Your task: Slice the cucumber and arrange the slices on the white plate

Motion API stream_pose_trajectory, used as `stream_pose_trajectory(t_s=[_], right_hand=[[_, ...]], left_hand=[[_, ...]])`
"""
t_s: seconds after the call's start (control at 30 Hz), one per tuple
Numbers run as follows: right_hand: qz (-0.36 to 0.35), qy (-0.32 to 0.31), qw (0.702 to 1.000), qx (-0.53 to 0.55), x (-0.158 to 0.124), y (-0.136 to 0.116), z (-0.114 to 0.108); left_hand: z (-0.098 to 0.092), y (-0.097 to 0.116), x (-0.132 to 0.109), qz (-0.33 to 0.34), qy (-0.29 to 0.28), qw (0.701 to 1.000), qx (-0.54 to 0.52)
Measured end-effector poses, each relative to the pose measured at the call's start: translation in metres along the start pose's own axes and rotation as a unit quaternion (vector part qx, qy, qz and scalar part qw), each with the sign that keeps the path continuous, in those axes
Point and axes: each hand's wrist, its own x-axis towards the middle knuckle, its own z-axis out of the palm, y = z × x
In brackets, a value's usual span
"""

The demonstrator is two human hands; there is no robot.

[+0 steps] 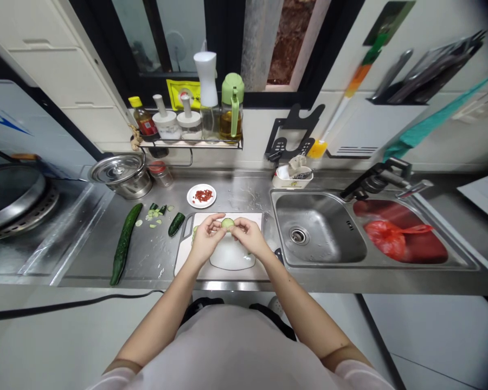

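Note:
A thin round cucumber slice point(228, 222) is held upright between my two hands, over the cutting board point(184, 254). My left hand point(208, 232) pinches its left edge, with the other fingers curled loosely. My right hand point(246, 234) grips the right edge between thumb and fingertips. Below them on the board lies a pale, shiny, round-edged thing point(232, 259) whose kind I cannot make out. More green pieces show partly behind my left hand. Left of the board rest a short cucumber piece point(176, 224), several scraps point(154, 214) and a long whole cucumber point(125, 245).
Behind the board stands a small white plate point(190, 197) with chopped red bits. A lidded steel pot point(132, 183) is at the back left. To the right is a double sink point(323, 227) holding a red plastic bag point(386, 238). Bottles line a wall rack point(195, 144).

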Motion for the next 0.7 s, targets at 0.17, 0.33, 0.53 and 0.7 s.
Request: stream_pose_trajectory(t_s=[0.17, 0.33, 0.53, 0.7], right_hand=[[0.014, -0.026, 1.0, 0.001, -0.002, -0.001, -0.001], [0.07, -0.018, 0.996, 0.052, -0.005, -0.002, 0.003], [0.145, 0.005, 0.98, 0.139, -0.008, -0.003, 0.01], [0.193, -0.007, 0.959, 0.21, -0.011, -0.008, 0.012]], left_hand=[[-0.002, 0.004, -0.001, -0.009, -0.041, 0.999, -0.011], [-0.002, 0.007, -0.003, -0.01, -0.058, 0.998, -0.021], [0.004, 0.008, -0.011, 0.016, -0.016, 1.0, -0.013], [0.004, 0.004, -0.015, 0.075, 0.012, 0.997, 0.027]])
